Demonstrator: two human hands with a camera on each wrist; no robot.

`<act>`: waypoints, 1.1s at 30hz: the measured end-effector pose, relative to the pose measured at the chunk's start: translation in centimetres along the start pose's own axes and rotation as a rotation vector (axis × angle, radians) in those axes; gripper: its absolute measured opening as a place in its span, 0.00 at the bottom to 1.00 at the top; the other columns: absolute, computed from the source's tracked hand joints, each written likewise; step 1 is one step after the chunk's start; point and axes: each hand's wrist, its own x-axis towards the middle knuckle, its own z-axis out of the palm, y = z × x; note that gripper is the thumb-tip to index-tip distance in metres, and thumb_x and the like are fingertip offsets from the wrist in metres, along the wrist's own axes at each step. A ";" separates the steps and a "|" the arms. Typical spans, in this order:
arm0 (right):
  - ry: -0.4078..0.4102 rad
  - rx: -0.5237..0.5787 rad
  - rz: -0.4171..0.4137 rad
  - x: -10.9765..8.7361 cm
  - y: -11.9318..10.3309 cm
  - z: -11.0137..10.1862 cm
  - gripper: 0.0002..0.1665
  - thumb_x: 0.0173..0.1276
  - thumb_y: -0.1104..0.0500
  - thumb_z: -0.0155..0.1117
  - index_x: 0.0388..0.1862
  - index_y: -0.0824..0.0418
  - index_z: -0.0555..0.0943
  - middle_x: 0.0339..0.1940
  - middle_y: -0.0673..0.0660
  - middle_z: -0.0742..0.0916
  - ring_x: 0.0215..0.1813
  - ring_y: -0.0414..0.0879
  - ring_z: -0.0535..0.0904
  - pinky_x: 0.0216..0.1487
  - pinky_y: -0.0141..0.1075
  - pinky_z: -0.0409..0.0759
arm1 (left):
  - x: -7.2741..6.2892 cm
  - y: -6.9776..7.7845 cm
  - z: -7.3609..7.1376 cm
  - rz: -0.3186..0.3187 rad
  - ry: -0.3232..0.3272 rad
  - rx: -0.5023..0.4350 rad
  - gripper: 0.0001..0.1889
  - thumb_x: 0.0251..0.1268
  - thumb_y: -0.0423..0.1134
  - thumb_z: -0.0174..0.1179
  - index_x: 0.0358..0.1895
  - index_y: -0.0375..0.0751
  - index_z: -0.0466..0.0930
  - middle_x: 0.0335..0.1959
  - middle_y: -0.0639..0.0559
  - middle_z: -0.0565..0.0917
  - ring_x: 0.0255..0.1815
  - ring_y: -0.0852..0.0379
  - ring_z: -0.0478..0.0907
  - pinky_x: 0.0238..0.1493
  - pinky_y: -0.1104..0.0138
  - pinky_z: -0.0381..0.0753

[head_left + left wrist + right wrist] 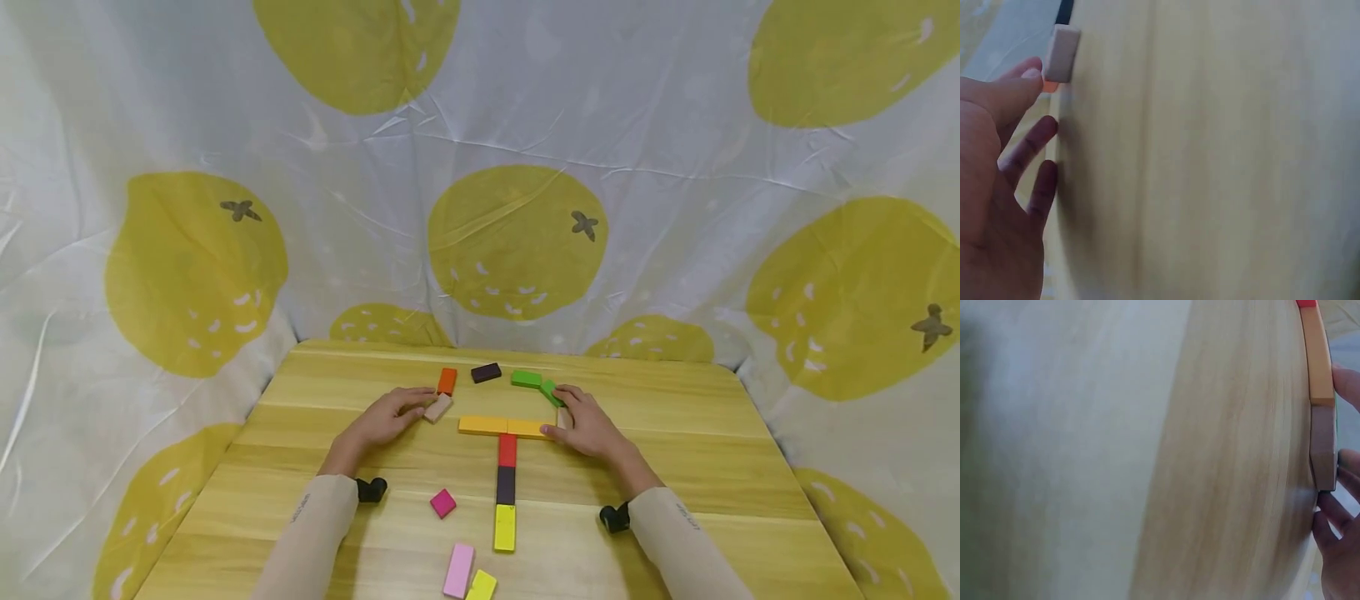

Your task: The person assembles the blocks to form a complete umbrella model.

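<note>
My left hand lies at the left end of the arrangement, fingers spread loosely, thumb and index tips by a beige block and an orange-red block. Whether the fingertips touch the beige block is hard to tell. Over on the right, my right hand rests its thumb at the end of a yellow-orange block. Its other fingers reach to a tilted green block. A second beige block stands between thumb and fingers, partly covered in the head view.
A dark block and another green block lie at the back. Below the yellow-orange pair runs a column with red, dark and yellow blocks. Loose magenta, pink and yellow blocks lie nearer the front.
</note>
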 end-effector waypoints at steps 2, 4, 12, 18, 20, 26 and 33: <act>0.003 0.000 -0.003 0.0 0.0 0.0 0.50 0.68 0.35 0.67 0.79 0.63 0.67 0.79 0.62 0.69 0.76 0.65 0.67 0.73 0.62 0.70 | 0.1 -0.2 0.3 0.021 0.002 0.011 0.21 0.79 0.33 0.54 0.70 0.36 0.76 0.71 0.37 0.76 0.72 0.33 0.71 0.72 0.36 0.67; 0.012 0.002 -0.009 0.0 0.1 0.0 0.50 0.68 0.35 0.67 0.78 0.63 0.67 0.79 0.62 0.70 0.76 0.65 0.67 0.73 0.62 0.70 | 0.3 -0.2 0.7 0.009 0.011 0.007 0.21 0.78 0.34 0.56 0.70 0.38 0.76 0.71 0.38 0.77 0.71 0.34 0.72 0.71 0.36 0.68; 0.007 -0.001 0.002 0.1 0.4 0.1 0.50 0.68 0.35 0.68 0.79 0.62 0.67 0.79 0.62 0.69 0.76 0.65 0.66 0.73 0.61 0.70 | 0.8 0.5 1.6 -0.111 0.049 0.049 0.23 0.71 0.46 0.66 0.66 0.46 0.80 0.70 0.45 0.78 0.72 0.40 0.72 0.73 0.39 0.67; 0.009 0.004 -0.010 0.1 0.5 0.3 0.50 0.68 0.35 0.67 0.78 0.63 0.67 0.79 0.62 0.69 0.75 0.65 0.67 0.73 0.62 0.70 | 1.1 1.1 1.8 -0.108 0.016 0.051 0.19 0.78 0.42 0.59 0.68 0.47 0.79 0.73 0.44 0.74 0.75 0.38 0.69 0.73 0.35 0.64; 0.001 0.009 0.000 0.1 0.4 0.3 0.51 0.68 0.34 0.67 0.79 0.62 0.67 0.80 0.61 0.69 0.76 0.65 0.66 0.73 0.61 0.70 | 1.2 1.2 1.8 -0.092 0.009 0.047 0.19 0.79 0.39 0.57 0.68 0.46 0.80 0.73 0.43 0.75 0.74 0.38 0.70 0.74 0.37 0.65; 0.003 0.023 0.010 0.1 0.5 0.2 0.51 0.67 0.35 0.68 0.79 0.61 0.66 0.80 0.60 0.68 0.77 0.64 0.65 0.74 0.62 0.69 | 1.7 1.7 2.0 -0.078 0.001 0.037 0.18 0.74 0.42 0.64 0.63 0.43 0.83 0.67 0.44 0.78 0.69 0.41 0.74 0.73 0.44 0.70; 0.001 0.028 0.000 0.1 0.3 0.3 0.51 0.67 0.36 0.68 0.79 0.62 0.66 0.80 0.61 0.68 0.78 0.65 0.65 0.74 0.62 0.68 | 1.9 2.0 2.5 -0.139 0.017 0.003 0.20 0.74 0.45 0.64 0.65 0.45 0.82 0.64 0.47 0.76 0.64 0.45 0.76 0.68 0.46 0.75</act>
